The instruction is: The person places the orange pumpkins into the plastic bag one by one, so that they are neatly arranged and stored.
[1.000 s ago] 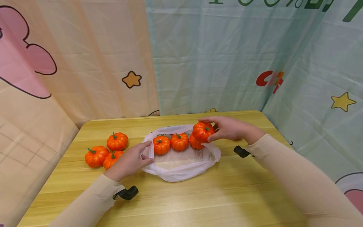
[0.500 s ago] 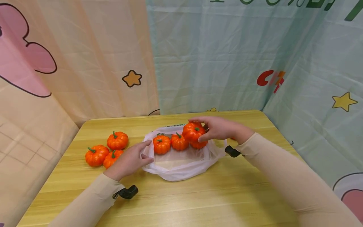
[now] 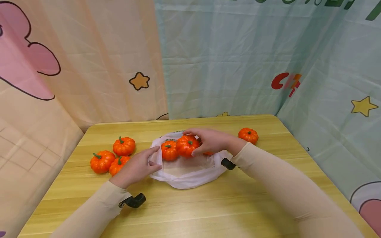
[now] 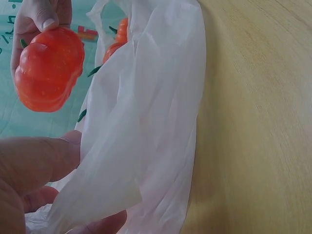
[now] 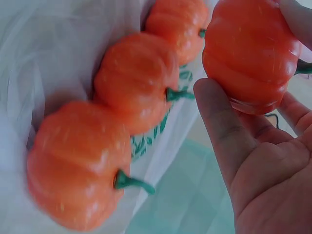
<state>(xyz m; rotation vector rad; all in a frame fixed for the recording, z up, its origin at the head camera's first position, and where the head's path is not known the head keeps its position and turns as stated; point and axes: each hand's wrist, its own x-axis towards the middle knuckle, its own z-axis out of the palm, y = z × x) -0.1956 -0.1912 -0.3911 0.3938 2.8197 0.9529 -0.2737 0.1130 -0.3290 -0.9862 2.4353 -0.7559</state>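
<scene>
Three orange pumpkins (image 3: 102, 162) sit bunched on the left part of the wooden table (image 3: 178, 215), their green stems up, the nearest partly hidden by the left hand (image 3: 137, 168). That hand is just to their right, at the left rim of a white plastic bag (image 3: 186, 181), thumb and fingers apart and touching the film; whether they pinch it I cannot tell. The bag's mouth is spread wide, and the right wrist view shows a row of pumpkins (image 5: 136, 83) inside, three close together, their stems all pointing one way. Over the bag's mouth, the right hand (image 3: 212, 140) grasps one more, the held pumpkin (image 3: 187, 146), which lies between thumb and fingertips, to the left of the palm and above the row. Farthest right, beyond the right forearm and well apart from the bag, a lone pumpkin (image 3: 248, 136) rests near the table's back edge.
</scene>
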